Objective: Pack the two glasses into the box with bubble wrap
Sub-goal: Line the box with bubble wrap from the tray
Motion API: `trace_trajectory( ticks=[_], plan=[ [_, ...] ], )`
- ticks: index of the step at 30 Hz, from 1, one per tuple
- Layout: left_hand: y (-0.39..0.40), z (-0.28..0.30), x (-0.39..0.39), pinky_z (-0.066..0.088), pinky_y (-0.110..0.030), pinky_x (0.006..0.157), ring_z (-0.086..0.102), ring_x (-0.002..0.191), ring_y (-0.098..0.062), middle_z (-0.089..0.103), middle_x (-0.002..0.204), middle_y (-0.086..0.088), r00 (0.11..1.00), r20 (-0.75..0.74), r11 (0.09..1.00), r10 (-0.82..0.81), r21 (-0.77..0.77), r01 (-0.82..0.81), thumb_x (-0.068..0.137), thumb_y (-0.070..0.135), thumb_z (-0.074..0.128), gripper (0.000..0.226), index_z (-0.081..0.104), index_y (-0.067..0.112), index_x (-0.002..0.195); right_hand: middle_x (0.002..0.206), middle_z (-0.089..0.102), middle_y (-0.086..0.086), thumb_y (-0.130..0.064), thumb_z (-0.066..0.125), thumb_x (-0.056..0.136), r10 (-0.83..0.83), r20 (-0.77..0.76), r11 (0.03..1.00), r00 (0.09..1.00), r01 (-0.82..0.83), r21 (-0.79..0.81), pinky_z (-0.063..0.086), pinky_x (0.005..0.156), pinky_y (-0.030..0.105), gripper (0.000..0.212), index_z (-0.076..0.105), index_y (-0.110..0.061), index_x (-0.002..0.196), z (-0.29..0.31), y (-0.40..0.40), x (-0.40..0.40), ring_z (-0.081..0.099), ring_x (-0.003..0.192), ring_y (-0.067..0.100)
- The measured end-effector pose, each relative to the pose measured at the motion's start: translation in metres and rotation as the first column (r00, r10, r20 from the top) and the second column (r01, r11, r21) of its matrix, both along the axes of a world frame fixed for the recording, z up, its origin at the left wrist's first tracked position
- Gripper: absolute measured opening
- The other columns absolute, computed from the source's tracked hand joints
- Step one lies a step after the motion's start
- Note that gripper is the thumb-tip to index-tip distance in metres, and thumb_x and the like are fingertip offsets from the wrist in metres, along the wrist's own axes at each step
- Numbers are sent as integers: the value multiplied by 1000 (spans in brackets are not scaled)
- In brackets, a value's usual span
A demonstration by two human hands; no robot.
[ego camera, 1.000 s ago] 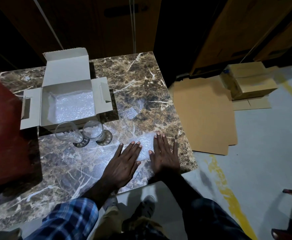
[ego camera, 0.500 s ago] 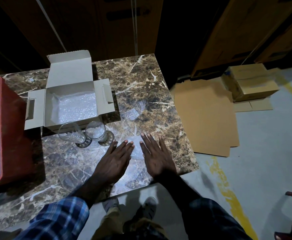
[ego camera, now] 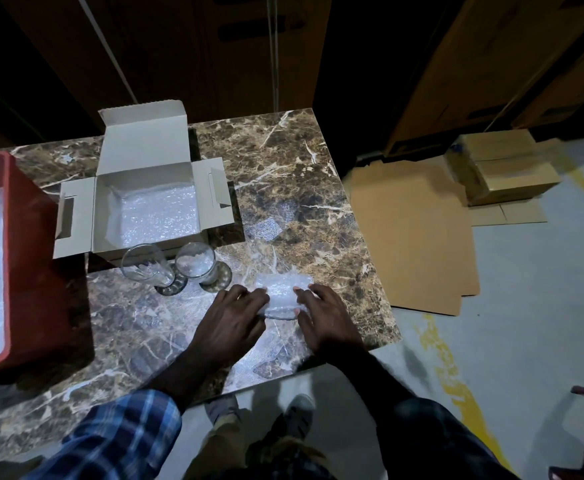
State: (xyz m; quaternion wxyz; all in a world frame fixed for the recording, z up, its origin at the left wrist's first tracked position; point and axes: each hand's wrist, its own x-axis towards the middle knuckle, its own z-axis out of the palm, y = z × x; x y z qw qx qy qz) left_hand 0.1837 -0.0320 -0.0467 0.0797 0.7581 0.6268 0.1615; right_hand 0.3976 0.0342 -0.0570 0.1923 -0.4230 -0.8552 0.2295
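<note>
Bubble wrap (ego camera: 282, 296): near the table's (ego camera: 283, 161) front right corner, bunched between left hand (ego camera: 230, 322) and right hand (ego camera: 325, 318), both sets of fingers curled onto it. Two glasses (ego camera: 169, 268): upright, touching the lined box (ego camera: 152, 206) at its front wall. Handling advice: spread the sheet flat before rolling one glass.

- The box (ego camera: 145, 206) stands open on top, flaps spread, only bubble wrap lining its floor.
- Two glasses (ego camera: 169, 268) stand just before its near wall, between it and the hands.
- A red bin (ego camera: 31, 258) walls off the left.
- Bare marble table (ego camera: 283, 174) lies right of the box.
</note>
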Motion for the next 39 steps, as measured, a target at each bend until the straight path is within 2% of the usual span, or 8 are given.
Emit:
trace_trajectory(
  ticks=[6, 9, 14, 22, 28, 31, 35, 39],
  plan=[
    [7, 15, 9, 43, -36, 74, 49, 87, -21, 50, 72, 8, 835, 420, 924, 356, -290, -248, 92, 53, 40, 50, 68, 21, 116, 119, 51, 5, -42, 71, 84, -11, 129, 971, 992, 41, -234, 26, 94, 32, 56, 56, -26, 136, 19, 6, 5, 35, 116, 20],
    [7, 12, 12, 44, -38, 75, 47, 88, -19, 62, 70, 8, 752, 510, 905, 418, -306, -295, 98, 44, 51, 29, 71, 24, 103, 115, 53, 5, -33, 62, 91, -21, 190, 976, 982, 62, -210, 19, 87, 30, 50, 52, -32, 140, 13, 9, 7, 41, 115, 23],
    [9, 4, 21, 46, -42, 68, 48, 78, -21, 58, 62, 4, 655, 531, 843, 537, -313, -437, 101, 36, 55, 25, 60, 24, 80, 83, 47, -18, -31, 73, 87, -262, -50, 910, 964, 230, -344, 46, 91, 42, 32, 71, -27, 118, 14, 11, -7, 60, 93, 23],
    [31, 6, 31, 40, -40, 66, 50, 83, -35, 55, 72, -15, 730, 343, 806, 591, -256, -533, 100, 35, 51, 23, 52, 18, 85, 86, 72, -2, -38, 77, 84, -495, -131, 789, 859, 381, -482, 56, 69, 30, 24, 64, -21, 94, 13, 16, -18, 69, 80, 12],
    [34, 17, 47, 47, -51, 80, 56, 90, -42, 59, 88, -28, 703, 236, 742, 671, -218, -634, 99, 24, 59, 19, 62, 6, 94, 75, 67, 5, -30, 71, 87, -553, -63, 761, 831, 473, -443, 54, 68, 34, 24, 59, -26, 108, 18, 19, -33, 65, 73, 25],
    [32, 10, 50, 43, -47, 77, 54, 94, -40, 62, 87, -21, 697, 234, 735, 678, -218, -642, 97, 22, 61, 15, 59, 7, 95, 97, 64, 10, -29, 64, 91, -543, 10, 766, 840, 500, -404, 50, 78, 37, 25, 55, -27, 114, 16, 15, -43, 57, 95, 30],
    [30, 0, 48, 44, -46, 76, 54, 91, -38, 57, 96, -16, 692, 277, 743, 667, -172, -647, 92, 17, 67, 17, 56, 6, 99, 114, 48, 10, -24, 61, 93, -469, 148, 852, 870, 490, -182, 44, 90, 44, 29, 50, -20, 120, 21, 14, -46, 46, 108, 28],
    [32, 2, 46, 43, -44, 72, 55, 86, -36, 60, 89, -12, 725, 264, 771, 635, -165, -615, 93, 19, 63, 16, 53, 11, 103, 110, 55, 17, 0, 55, 86, -279, 219, 960, 935, 267, 80, 50, 78, 44, 29, 57, -9, 114, 19, 11, -50, 53, 95, 32]
  ],
)
